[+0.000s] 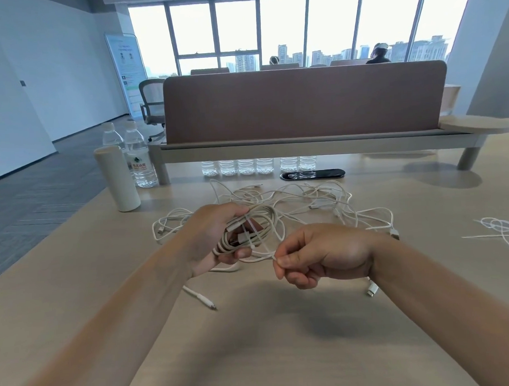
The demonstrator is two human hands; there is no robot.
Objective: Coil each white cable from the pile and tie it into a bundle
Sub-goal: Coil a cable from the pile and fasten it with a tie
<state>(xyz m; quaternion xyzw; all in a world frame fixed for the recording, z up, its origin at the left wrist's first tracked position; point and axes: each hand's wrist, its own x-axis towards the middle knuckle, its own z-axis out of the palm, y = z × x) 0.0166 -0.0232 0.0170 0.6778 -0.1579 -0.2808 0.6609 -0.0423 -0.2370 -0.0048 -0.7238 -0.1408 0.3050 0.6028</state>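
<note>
Two plug ends nearest on the pale table (254, 338): one cable tip (207, 302) below the left wrist, another plug (371, 289) just under the right wrist. Above them, left hand (211, 238) curled round a coiled white cable (260, 224), thumb pressed against the lower side of the loops. Across the coil, a thin white tie (256, 236), slanting over the strands toward the right hand. Right hand (320, 258) closed, thumb and forefinger pinching the free end of that tie just right of the coil, other fingers tucked under. Behind both hands, the pile of loose white cables (312, 199), tangled, spreading from behind the left wrist out past the right wrist. Far to the right of the right hand, a small heap of white ties (504, 228) at the frame edge. Left of and beyond the left hand, a white cylindrical flask (117, 178) upright, two water bottles (138, 160) just behind it. Beyond the pile, a black oval insert (312, 174) in the tabletop, then a row of small bottles (237, 166) under a raised shelf (303, 145), a brown divider panel (302, 103) standing on it. Farthest, an office chair (151, 101) off to the left and tall windows (237, 27).
</note>
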